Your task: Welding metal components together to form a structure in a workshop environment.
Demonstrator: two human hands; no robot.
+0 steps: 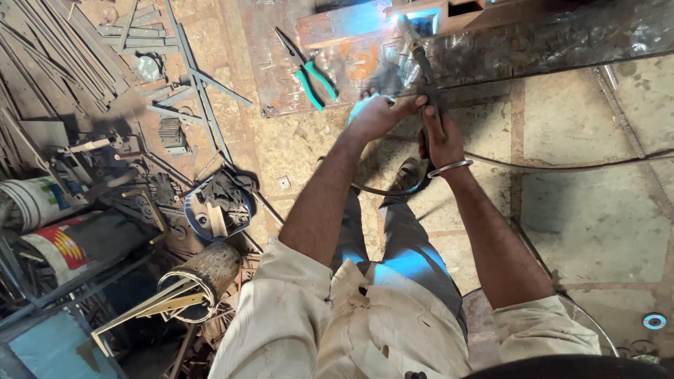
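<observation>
Fingers of the right hand [441, 137] are wrapped tight around the dark handle of a slim metal welding torch [421, 67]. Torch slants up and away from the person; its tip meets a bright blue-white arc [401, 20] at the edge of a rusty flat steel plate [533, 38] lying on the floor. A plain silver bangle [449, 168] circles the right wrist. A black cable [562, 167] runs from the handle off to the right across the stone floor [597, 217].

Left hand [379, 114] sits just beside the right, fingers curled, thumb touching the torch handle; whether it grips anything I cannot tell.

Green-handled pliers [309, 74] lie on the plate, left of the hands. Further left: loose grey steel strips [179, 77], and a round blue basin holding dark scrap [217, 207].
</observation>
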